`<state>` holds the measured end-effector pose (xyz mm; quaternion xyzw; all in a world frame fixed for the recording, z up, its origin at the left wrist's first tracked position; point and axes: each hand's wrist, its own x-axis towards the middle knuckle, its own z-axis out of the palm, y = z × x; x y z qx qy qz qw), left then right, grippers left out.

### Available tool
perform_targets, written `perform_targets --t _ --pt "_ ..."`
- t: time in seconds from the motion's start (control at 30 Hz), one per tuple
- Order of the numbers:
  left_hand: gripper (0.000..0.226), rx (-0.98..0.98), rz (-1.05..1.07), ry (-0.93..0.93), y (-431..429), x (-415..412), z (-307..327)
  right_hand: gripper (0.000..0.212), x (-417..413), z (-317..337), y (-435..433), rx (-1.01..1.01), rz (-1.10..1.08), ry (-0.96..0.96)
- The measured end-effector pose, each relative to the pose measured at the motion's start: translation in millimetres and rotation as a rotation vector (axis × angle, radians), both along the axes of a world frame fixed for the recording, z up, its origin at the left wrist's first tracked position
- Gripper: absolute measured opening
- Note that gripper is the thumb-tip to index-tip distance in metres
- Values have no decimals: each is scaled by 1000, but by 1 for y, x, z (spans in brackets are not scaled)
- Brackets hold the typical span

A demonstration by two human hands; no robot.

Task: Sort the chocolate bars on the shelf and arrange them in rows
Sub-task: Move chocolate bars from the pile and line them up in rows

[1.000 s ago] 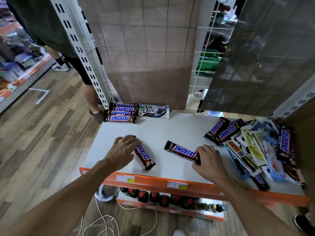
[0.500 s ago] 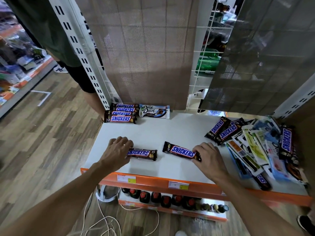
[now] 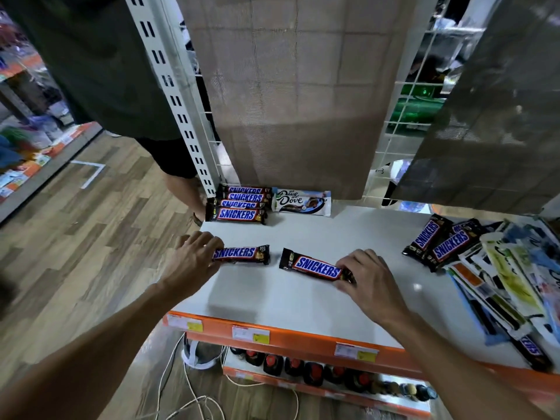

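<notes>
Under the orange shelf lip point(image 3: 303, 339), a row of red-capped bottles point(image 3: 303, 368) is sitting on the lower tier. Just behind the lip, both hands are working over the white shelf point(image 3: 303, 301). The left hand point(image 3: 194, 262) is curling its fingers round the left end of the left Snickers bar point(image 3: 242, 254), which is lying roughly parallel to the lip. The right hand point(image 3: 369, 286) is pinching the right end of the right Snickers bar point(image 3: 315, 266), which is lying slightly askew to it. The two bars are lying near each other, not touching.

These bars are probably light and fairly stiff, and the glossy wrappers are likely making them slippery, so they should be sliding easily on the smooth shelf. Gripping across the long sides looks safer than holding the crimped tail, which would be flexing.

Towards the lip's right end, a jumbled pile of mixed bars point(image 3: 500, 277) is spreading backwards, with two more Snickers point(image 3: 439, 242) lying at its far-left edge. Farthest from the lip, at the back left, a stack of Snickers point(image 3: 239, 204) is forming a row, and a Dove bar point(image 3: 300, 201) is lying just beside it on the right.
</notes>
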<state>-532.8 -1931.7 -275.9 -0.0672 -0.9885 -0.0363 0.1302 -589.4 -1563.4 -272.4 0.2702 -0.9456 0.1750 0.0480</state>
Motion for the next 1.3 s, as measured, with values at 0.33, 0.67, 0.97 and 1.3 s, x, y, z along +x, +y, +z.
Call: perform_targets --t 0.33,0.67,0.97,1.3 --pt "39 18 55 38 -18 -50 -6 34 -13 -12 -63 -90 86 50" --pt "39 -5 13 111 -26 -76 -4 25 -36 -12 -120 -116 74 128" --pt "34 14 -32 92 -46 -71 -2 24 -43 -11 -166 -148 63 141" --pt "68 11 -18 61 -58 -57 6 23 -42 -10 -196 -141 43 167"
